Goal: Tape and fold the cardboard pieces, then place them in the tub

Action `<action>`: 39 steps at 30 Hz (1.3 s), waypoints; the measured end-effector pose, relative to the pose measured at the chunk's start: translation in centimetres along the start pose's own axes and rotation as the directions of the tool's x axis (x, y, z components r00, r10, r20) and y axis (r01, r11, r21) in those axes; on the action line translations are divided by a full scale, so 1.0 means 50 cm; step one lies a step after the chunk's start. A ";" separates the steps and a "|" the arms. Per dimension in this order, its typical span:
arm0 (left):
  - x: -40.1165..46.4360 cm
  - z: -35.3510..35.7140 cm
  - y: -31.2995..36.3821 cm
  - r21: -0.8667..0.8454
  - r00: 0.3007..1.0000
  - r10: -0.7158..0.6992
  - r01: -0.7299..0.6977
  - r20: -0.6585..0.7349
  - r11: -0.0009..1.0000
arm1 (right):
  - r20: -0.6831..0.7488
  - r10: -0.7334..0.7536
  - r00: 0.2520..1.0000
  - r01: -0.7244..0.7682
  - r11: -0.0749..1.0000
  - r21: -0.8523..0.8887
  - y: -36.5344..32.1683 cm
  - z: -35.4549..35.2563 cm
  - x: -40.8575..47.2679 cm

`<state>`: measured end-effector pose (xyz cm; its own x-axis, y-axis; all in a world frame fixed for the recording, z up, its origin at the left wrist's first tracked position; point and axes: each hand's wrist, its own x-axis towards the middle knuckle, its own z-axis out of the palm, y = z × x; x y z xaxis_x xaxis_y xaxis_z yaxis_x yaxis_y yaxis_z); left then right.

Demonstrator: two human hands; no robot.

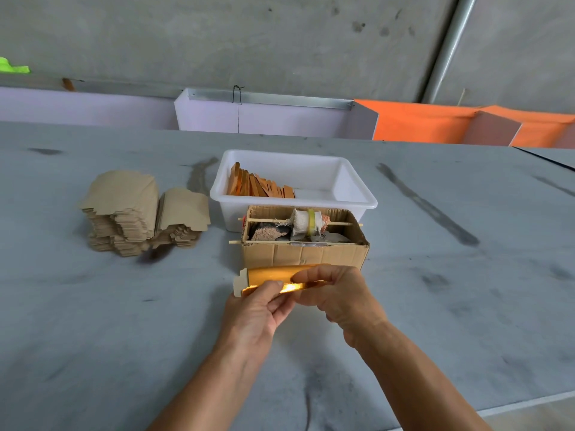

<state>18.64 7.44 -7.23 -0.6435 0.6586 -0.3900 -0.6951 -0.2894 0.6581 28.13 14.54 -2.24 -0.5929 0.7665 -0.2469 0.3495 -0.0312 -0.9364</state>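
Both hands hold one gold-faced cardboard piece [264, 275] just above the table, in front of a brown box. My left hand [258, 312] pinches its lower edge with thumb and fingers. My right hand [336, 293] grips its right part, fingers curled over the top. The piece is partly folded and its brown tab sticks out at the left. Behind the box, a white tub [351, 185] holds several folded gold pieces [258, 185] leaning in a row at its left side. Two stacks of flat brown cardboard pieces [133, 209] lie to the left.
The open brown box [301, 255] carries a tape roll [308, 222] on a stick across its top, with scraps inside. The grey table [451, 290] is smudged with dark marks. Purple and orange panels [420, 122] stand behind the far edge.
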 end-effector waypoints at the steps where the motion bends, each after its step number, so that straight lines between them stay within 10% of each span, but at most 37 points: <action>1: -0.001 0.002 -0.002 -0.014 1.000 -0.023 0.023 -0.008 1.000 | 0.006 -0.005 1.000 0.005 1.000 -0.010 0.000 0.002 -0.002; 19: -0.009 0.017 -0.021 -0.026 0.980 -0.007 0.001 -0.201 1.000 | -0.211 -0.239 0.948 0.185 0.951 -0.248 0.044 0.041 -0.024; 29: -0.017 0.046 -0.010 -0.094 0.977 0.018 -0.039 -0.214 0.995 | -0.426 -0.231 0.875 0.284 0.957 0.063 0.066 0.072 -0.039; 39: -0.029 0.052 -0.017 0.009 0.974 0.023 -0.021 -0.224 1.000 | -0.231 -0.241 0.943 0.323 0.834 0.447 0.088 0.049 -0.011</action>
<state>20.98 8.55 -5.55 -0.7146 0.4798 -0.5090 -0.6782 -0.2969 0.6722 28.22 12.43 -6.82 -0.4759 0.8781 0.0506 -0.2242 -0.0655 -0.9723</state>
